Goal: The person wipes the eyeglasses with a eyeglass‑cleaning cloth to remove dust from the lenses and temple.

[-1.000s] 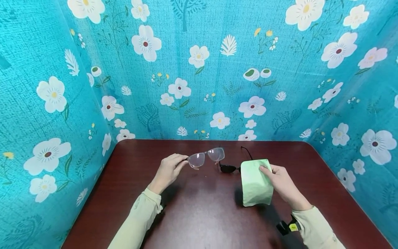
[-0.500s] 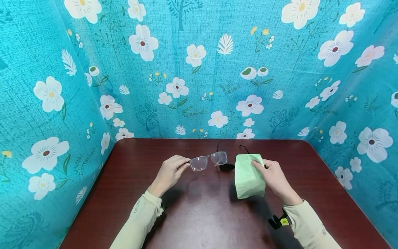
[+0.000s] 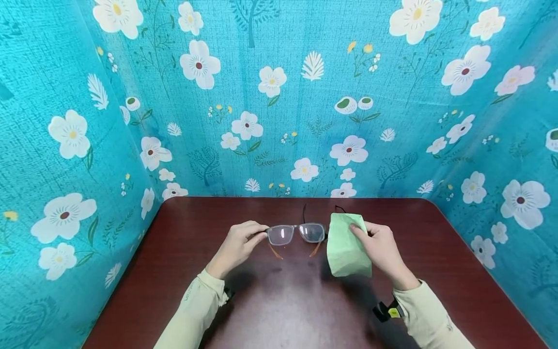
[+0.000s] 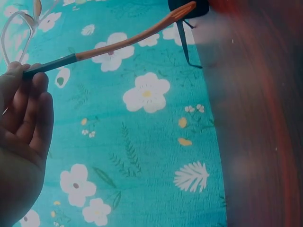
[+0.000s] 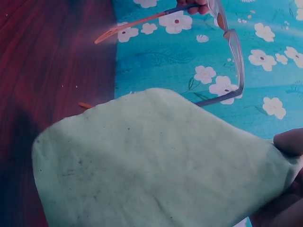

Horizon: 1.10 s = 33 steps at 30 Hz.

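My left hand pinches a pair of clear-framed eyeglasses at the hinge end of one temple. The glasses are held up over the table, lenses facing away, with their orange temple tips pointing back toward me. In my right hand a light green cloth is pinched at its upper edge between thumb and fingers and hangs down. The cloth is close beside the right lens; small dark specks show on it in the right wrist view. Black sunglasses lie behind, mostly hidden by the glasses and cloth.
The dark red-brown table has rounded far corners. Blue floral curtain encloses it at the back and both sides. A black strap device with a yellow label sits on the right wrist.
The eyeglasses have swung level and moved slightly right and down, and their orange temple tips now show. The right hand has brought the cloth left, covering more of the sunglasses.
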Each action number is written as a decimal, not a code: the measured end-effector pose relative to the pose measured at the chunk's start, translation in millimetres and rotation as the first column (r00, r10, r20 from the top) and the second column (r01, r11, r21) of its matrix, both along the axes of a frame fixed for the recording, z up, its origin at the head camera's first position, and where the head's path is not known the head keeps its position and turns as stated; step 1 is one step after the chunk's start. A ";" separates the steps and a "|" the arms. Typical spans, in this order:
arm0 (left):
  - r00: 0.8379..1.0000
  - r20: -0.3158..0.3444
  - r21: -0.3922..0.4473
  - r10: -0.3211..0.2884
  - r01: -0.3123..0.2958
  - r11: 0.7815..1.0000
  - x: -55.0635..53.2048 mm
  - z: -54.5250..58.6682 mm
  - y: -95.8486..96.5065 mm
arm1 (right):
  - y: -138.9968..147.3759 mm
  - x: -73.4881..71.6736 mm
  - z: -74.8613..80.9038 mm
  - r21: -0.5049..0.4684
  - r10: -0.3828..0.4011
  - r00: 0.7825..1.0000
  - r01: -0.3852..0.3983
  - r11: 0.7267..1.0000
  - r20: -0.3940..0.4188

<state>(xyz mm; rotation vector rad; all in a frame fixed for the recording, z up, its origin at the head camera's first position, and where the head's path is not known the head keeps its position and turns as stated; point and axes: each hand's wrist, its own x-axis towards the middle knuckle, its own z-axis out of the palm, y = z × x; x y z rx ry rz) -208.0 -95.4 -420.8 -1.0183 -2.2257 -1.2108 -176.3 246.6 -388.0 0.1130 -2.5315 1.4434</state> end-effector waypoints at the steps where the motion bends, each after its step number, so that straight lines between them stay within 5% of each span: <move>1: 1.000 0.016 0.006 -0.007 0.007 1.000 0.8 -0.2 1.9 | -1.0 1.3 0.9 0.016 -0.004 1.000 0.004 1.000 -0.016; 7: 0.998 0.054 0.009 -0.022 0.021 1.000 4.1 -0.8 10.4 | -9.5 8.2 6.9 0.101 -0.003 0.992 0.016 0.995 -0.127; 11: 0.998 0.054 -0.005 -0.008 0.008 1.000 5.3 -1.9 14.5 | -15.2 9.2 4.4 0.145 0.037 0.960 0.004 0.989 -0.276; 16: 0.999 0.046 0.002 -0.002 0.002 1.000 4.0 -2.7 19.4 | -21.6 9.3 -5.1 0.276 0.175 0.885 -0.056 0.960 -0.431; 22: 0.996 0.088 0.041 -0.010 0.007 0.999 3.7 -2.7 20.9 | -21.9 7.2 -14.8 0.452 0.323 0.789 -0.065 0.890 -0.523; 27: 0.995 0.097 0.055 0.004 -0.010 0.998 2.9 -3.8 19.7 | -21.9 4.5 -17.1 0.569 0.445 0.670 -0.041 0.821 -0.594; 33: 0.995 0.100 0.076 0.017 -0.025 0.997 2.2 -5.2 21.5 | -21.7 7.6 -17.8 0.619 0.490 0.650 -0.038 0.785 -0.581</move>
